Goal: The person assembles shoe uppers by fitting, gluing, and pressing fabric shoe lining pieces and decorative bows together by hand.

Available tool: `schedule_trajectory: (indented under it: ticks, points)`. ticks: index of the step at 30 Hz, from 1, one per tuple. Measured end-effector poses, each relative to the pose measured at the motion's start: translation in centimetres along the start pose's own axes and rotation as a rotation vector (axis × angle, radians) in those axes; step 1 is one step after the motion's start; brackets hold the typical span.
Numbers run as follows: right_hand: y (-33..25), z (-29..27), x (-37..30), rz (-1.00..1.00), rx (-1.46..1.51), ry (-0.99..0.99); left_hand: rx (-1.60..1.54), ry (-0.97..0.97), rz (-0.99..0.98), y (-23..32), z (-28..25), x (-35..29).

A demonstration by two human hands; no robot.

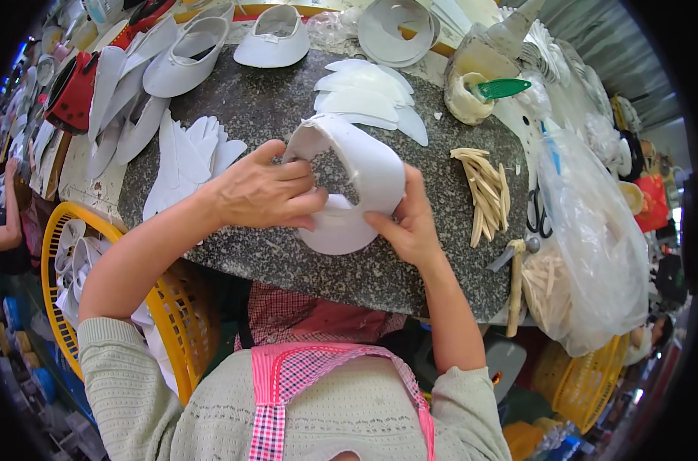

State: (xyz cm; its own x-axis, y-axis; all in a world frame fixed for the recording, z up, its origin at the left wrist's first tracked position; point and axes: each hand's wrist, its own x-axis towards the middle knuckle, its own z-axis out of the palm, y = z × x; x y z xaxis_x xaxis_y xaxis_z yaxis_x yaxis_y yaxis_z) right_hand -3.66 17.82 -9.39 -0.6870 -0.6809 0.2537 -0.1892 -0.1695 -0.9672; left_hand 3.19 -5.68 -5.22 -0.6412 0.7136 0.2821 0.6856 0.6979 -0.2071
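On the stone slab (287, 100), mid-frame, both hands bend a white upper (354, 184) w/ left hand (261, 192) fingers curled over its edge & right hand (412, 223) pinching the other side — finished uppers (226, 46) sit up top, flat pieces (364, 96) left to do.

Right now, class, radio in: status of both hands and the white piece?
Left hand and right hand both grip the white shoe upper, curved over the granite slab. Pale sticks lie right of it, apart. Nothing in the way.
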Motion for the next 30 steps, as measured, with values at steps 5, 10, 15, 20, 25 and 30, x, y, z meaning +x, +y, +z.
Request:
schedule_trajectory:
  ticks: [5, 10, 15, 20, 25, 30]
  points:
    - [-0.5, 0.1, 0.0, 0.088, 0.116, 0.028, -0.060, -0.120, -0.098, -0.4, -0.3, -1.2]
    - [-0.8, 1.4, -0.5, 0.250, 0.034, 0.139, -0.272, -0.381, -0.254, 0.4, -4.0, 1.2]
    - [0.9, 2.1, 0.2, 0.053, -0.821, 0.164, -0.372, -0.002, -0.168, -0.1, -2.4, 1.6]
    - [-0.2, 2.1, 0.7, 0.196, -0.972, 0.082, -0.679, 0.416, -0.658, -4.9, -1.6, 6.1]
    - [-1.8, 2.0, 0.3, 0.209, -1.093, 0.075, -0.191, -0.024, -0.346, -10.3, 7.5, 12.9]
    - [-2.5, -0.8, 1.0, 0.061, -1.023, 0.104, -0.242, -0.180, -0.202, -12.5, 9.5, 15.2]
